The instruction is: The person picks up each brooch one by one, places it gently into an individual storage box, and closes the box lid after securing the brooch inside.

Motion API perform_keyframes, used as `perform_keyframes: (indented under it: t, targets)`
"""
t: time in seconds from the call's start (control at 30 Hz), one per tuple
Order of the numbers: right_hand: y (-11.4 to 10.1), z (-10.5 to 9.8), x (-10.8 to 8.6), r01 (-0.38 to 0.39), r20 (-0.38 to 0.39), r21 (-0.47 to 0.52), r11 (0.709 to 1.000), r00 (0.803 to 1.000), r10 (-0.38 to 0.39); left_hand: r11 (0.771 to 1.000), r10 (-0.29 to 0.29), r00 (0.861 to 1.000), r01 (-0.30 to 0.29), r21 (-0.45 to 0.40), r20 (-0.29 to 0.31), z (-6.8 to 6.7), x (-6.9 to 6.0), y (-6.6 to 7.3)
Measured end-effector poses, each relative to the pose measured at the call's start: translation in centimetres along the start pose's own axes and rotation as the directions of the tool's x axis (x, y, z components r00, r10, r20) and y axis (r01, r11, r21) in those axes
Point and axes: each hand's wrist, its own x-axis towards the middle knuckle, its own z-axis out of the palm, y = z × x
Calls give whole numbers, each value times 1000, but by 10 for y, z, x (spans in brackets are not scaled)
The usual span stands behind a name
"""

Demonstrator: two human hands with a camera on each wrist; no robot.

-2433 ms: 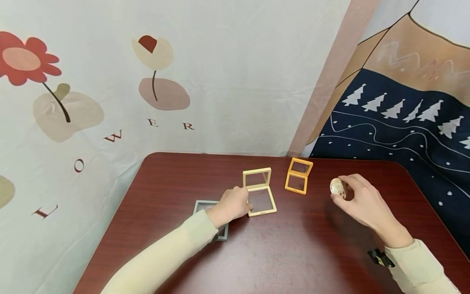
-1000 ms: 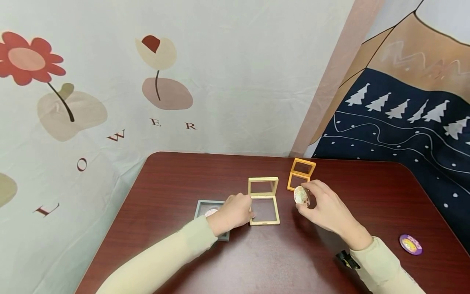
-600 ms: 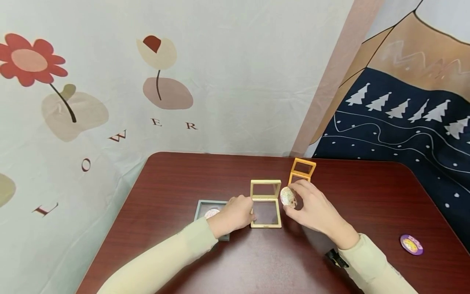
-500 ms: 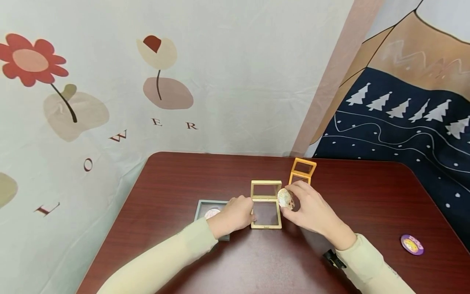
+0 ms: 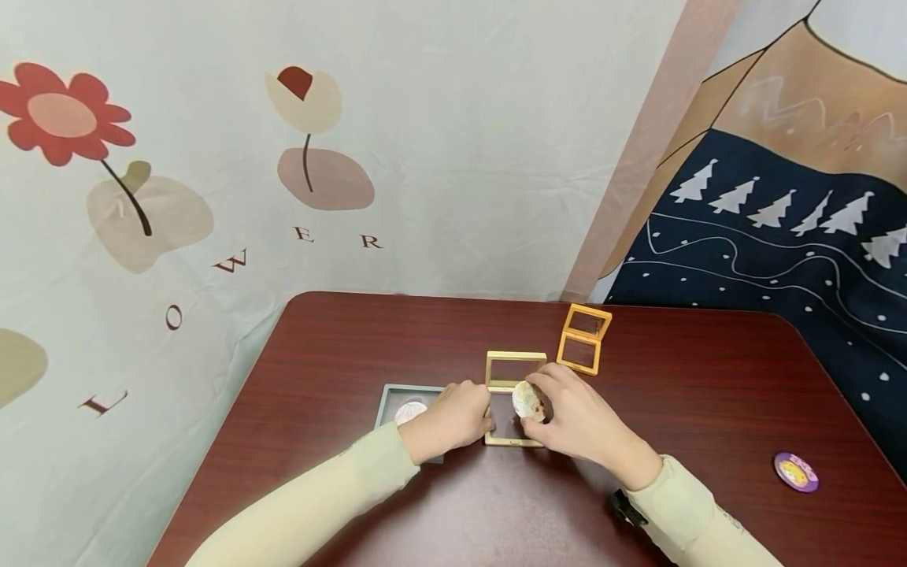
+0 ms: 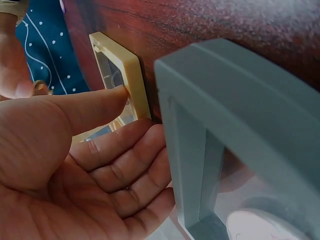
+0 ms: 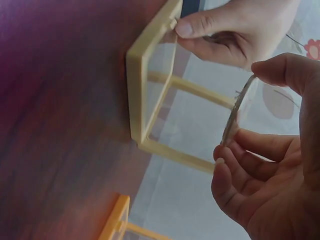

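A pale yellow hinged display frame [image 5: 516,357] stands unfolded on the table, its lid raised at the back. At its left edge my left hand [image 5: 455,413] pinches the rim; in the left wrist view the thumb and curled fingers meet this yellow edge [image 6: 134,75]. My right hand [image 5: 584,421] holds a round, light-coloured badge [image 5: 527,402] by its edges, tilted, over the frame's right half. In the right wrist view the badge [image 7: 239,110] is seen nearly edge-on between thumb and fingers, apart from the frame [image 7: 134,95].
Partly under my left forearm lies a grey frame [image 5: 414,387] with a whitish disc [image 5: 411,411] inside. A small orange hinged frame [image 5: 580,336] stands unfolded behind my right hand. One purple badge [image 5: 797,472] lies at the right of the dark red table [image 5: 708,378].
My right hand has carried the badge leftward from the table's right side to over the yellow frame, uncovering the purple badge. The yellow frame has turned and shifted slightly nearer; my left hand stays on it.
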Motion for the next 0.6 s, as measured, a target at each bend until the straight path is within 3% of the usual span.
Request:
perform_keyframes:
  t: [0.23,0.6]
  targets:
    - [-1,17,2,48,38,-10,999,998,-47,999,10,1000,-9,48,-14,2,0,-1]
    - [3,36,10,90,86,-68,994,993,-84,998,16,1000,-15,53,-21,1,1,-4]
